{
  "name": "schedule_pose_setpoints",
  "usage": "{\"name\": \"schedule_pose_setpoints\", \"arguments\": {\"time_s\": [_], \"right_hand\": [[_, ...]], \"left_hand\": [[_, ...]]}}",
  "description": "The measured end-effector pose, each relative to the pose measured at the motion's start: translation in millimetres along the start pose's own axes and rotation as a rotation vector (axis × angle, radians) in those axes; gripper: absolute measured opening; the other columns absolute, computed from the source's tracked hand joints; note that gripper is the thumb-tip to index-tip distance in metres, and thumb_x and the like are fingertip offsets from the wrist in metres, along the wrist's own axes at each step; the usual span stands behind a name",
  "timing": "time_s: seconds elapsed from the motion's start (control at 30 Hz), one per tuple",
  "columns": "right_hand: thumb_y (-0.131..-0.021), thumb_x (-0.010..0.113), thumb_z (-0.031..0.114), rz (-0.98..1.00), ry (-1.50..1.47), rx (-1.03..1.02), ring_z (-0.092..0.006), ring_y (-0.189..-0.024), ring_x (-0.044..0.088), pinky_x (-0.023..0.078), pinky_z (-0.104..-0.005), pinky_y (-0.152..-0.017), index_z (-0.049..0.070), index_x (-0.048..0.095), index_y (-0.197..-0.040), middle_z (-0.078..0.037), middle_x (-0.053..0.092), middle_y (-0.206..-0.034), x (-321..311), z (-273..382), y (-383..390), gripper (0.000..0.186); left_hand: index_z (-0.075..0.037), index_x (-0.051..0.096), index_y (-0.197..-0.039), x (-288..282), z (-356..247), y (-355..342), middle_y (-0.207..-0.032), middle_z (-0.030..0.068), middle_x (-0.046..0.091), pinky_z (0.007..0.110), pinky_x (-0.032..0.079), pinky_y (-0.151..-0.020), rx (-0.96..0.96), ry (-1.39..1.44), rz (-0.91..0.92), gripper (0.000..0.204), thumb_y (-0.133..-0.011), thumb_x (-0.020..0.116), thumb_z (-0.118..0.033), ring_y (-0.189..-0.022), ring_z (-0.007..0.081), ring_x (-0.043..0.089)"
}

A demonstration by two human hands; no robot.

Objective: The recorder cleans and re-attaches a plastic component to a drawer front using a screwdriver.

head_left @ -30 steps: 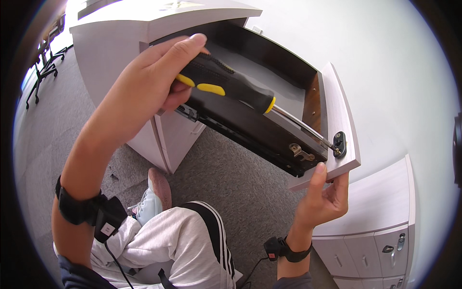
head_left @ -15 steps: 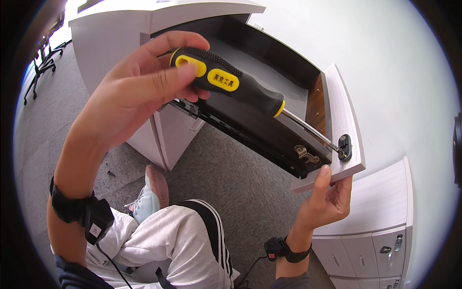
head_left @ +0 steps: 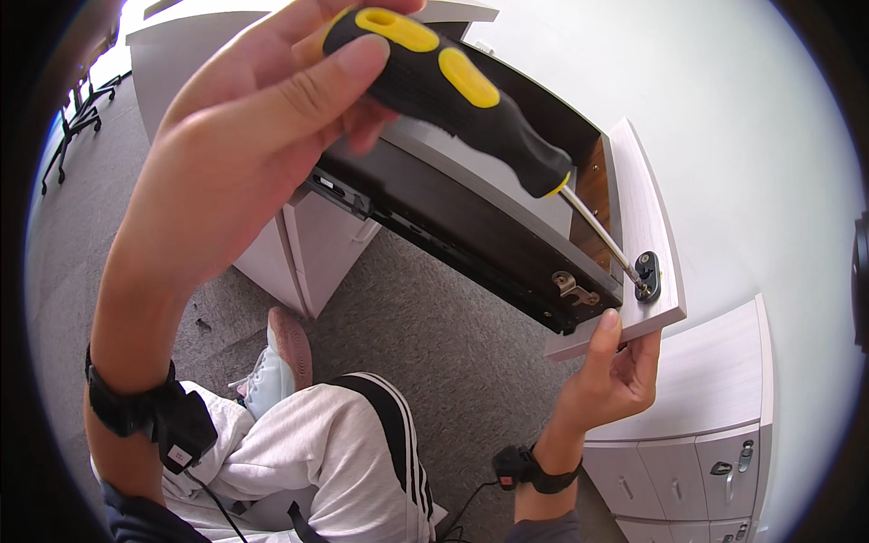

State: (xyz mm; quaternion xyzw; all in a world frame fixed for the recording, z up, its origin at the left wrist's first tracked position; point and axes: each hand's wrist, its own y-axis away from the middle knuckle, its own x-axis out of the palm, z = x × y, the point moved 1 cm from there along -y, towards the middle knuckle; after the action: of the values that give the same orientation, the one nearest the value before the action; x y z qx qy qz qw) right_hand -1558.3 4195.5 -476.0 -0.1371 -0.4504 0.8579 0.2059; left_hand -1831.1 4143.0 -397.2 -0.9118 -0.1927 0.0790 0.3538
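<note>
My left hand [head_left: 262,127] is closed around the black and yellow handle of a screwdriver [head_left: 453,95]. The screwdriver slants down to the right, its metal tip at a screw on a small black oval lock fitting [head_left: 647,278]. That fitting sits on the inner face of a pale wood drawer front [head_left: 643,199]. My right hand [head_left: 611,380] grips the lower corner of the drawer front, thumb on the near edge and fingers beneath. Beside it, a metal bracket [head_left: 575,288] is fixed to the dark side of the pulled-out drawer [head_left: 471,204].
A black slide rail [head_left: 444,249] runs along the drawer's lower side. The pale cabinet [head_left: 195,72] stands behind it. At the lower right is another pale cabinet [head_left: 679,398] with locks and handles. A wheeled chair base [head_left: 77,127] is at the far left, on grey carpet [head_left: 398,308].
My left hand has raised the screwdriver handle and rolled it, tilting the shaft more steeply. The tip stays at the fitting. My right hand holds the same corner.
</note>
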Motion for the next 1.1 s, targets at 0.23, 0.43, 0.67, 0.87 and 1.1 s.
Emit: {"name": "schedule_pose_setpoints", "arguments": {"time_s": [0.23,0.43,0.67,0.87,1.1], "right_hand": [[-0.082,0.071,0.008,0.026,-0.011,-0.005,-0.014,-0.085,0.062,0.049,-0.0262,-0.073,-0.011,0.063,-0.107,-0.012,0.068,-0.098,-0.2,3.1,-0.3,0.032],[-0.082,0.071,0.008,-0.049,-0.021,0.027,-0.0119,-0.076,0.062,0.049,-0.0245,-0.068,-0.011,0.063,-0.111,-0.011,0.069,-0.089,3.8,3.7,0.5,0.036],[-0.082,0.07,0.007,-0.02,-0.036,0.006,-0.0121,-0.076,0.063,0.049,-0.0244,-0.068,-0.012,0.062,-0.114,-0.012,0.069,-0.089,4.0,5.3,-0.4,0.038],[-0.083,0.069,0.006,-0.051,-0.038,0.053,-0.0147,-0.08,0.063,0.05,-0.0266,-0.071,-0.013,0.06,-0.115,-0.016,0.068,-0.094,4.7,6.5,0.6,0.038],[-0.083,0.069,0.004,-0.005,-0.039,0.048,-0.0168,-0.083,0.064,0.052,-0.0296,-0.077,-0.014,0.059,-0.117,-0.017,0.067,-0.098,1.5,6.4,2.4,0.04]], "left_hand": [[-0.005,0.058,-0.121,2.4,-2.8,-0.5,-0.099,0.0045,0.057,0.016,0.046,-0.058,-0.427,-0.228,0.109,0.052,-0.102,0.036,-0.048,-0.077,0.0071,0.059],[-0.003,0.058,-0.12,6.0,12.3,7.1,-0.108,0.0067,0.059,0.014,0.047,-0.061,-0.225,0.23,-0.016,0.053,-0.102,0.036,-0.047,-0.082,0.0104,0.063],[-0.003,0.053,-0.125,-12.2,12.4,11.4,-0.108,0.0053,0.06,0.014,0.044,-0.054,-0.426,-0.047,0.166,0.043,-0.102,0.038,-0.036,-0.075,0.0075,0.063],[-0.006,0.051,-0.128,-0.8,13.7,5.4,-0.1,0.0035,0.058,0.017,0.045,-0.052,-0.082,-0.063,0.044,0.045,-0.103,0.036,-0.04,-0.067,0.0058,0.059],[-0.005,0.052,-0.127,3.9,19.6,8.0,-0.085,0.0058,0.058,0.019,0.043,-0.055,-0.259,0.001,0.043,0.052,-0.102,0.037,-0.048,-0.063,0.0068,0.056]]}}
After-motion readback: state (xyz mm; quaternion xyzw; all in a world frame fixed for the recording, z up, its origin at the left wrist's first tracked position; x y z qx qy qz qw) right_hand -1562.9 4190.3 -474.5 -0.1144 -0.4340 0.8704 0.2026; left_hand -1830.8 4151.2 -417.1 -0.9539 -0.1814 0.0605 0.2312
